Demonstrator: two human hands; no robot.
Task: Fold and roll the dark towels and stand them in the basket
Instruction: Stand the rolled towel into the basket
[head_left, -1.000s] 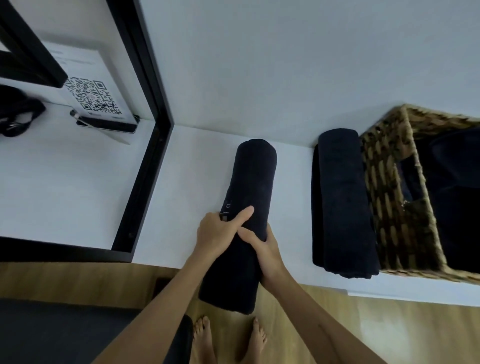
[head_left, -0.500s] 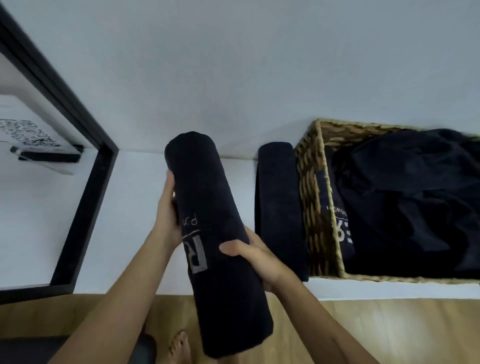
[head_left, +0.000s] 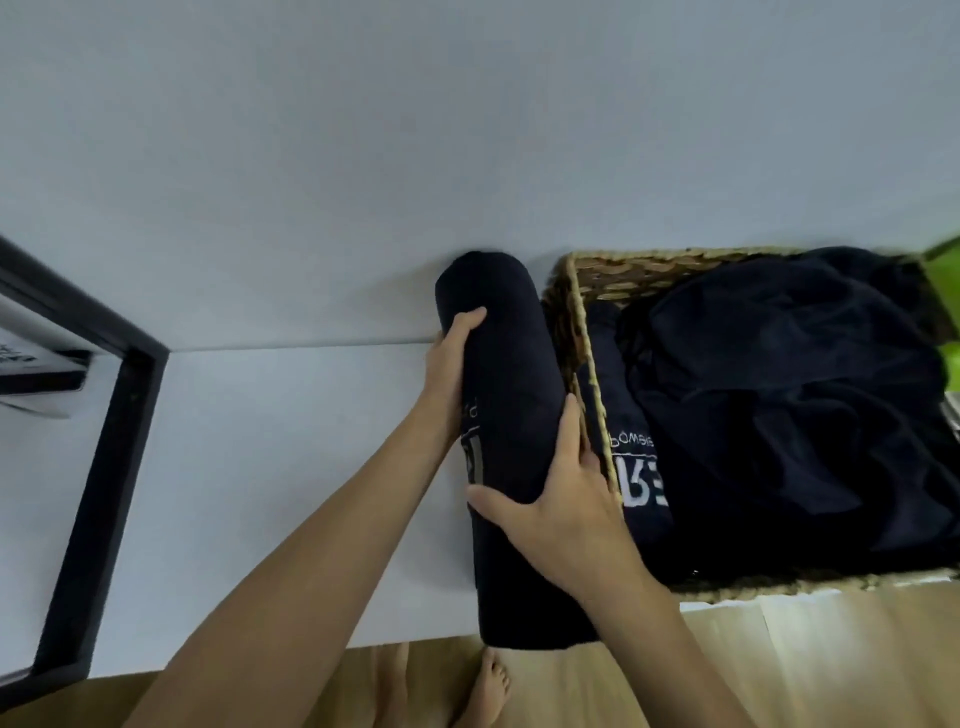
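- The rolled dark towel (head_left: 511, 415) is held above the white bench (head_left: 291, 467), lengthwise away from the person, just left of the basket (head_left: 576, 322) and close to its woven wall.
- The left hand (head_left: 449, 364) grips the roll's far left side, fingers (head_left: 470, 318) curled over its top.
- The right hand (head_left: 563, 499) holds the near right side, thumb across the front, fingers clamped along the flank.
- Inside the basket lies a heap of loose dark towels (head_left: 779, 415); another dark towel (head_left: 636, 467) with white lettering sits against the left wall.
- A black frame (head_left: 104, 467) stands at the left; bare feet (head_left: 488, 686) show on the wooden floor (head_left: 831, 665).
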